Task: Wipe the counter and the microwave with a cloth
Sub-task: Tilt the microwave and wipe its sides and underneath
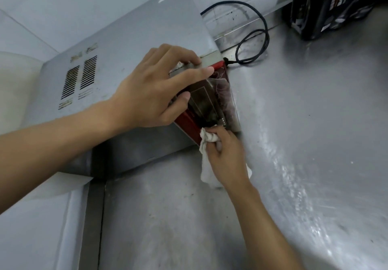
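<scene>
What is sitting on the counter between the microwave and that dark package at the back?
A looped black cable lies on the counter between microwave and dark package, seen in the head view.

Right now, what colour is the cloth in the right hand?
The cloth is white; the head view shows it.
</scene>
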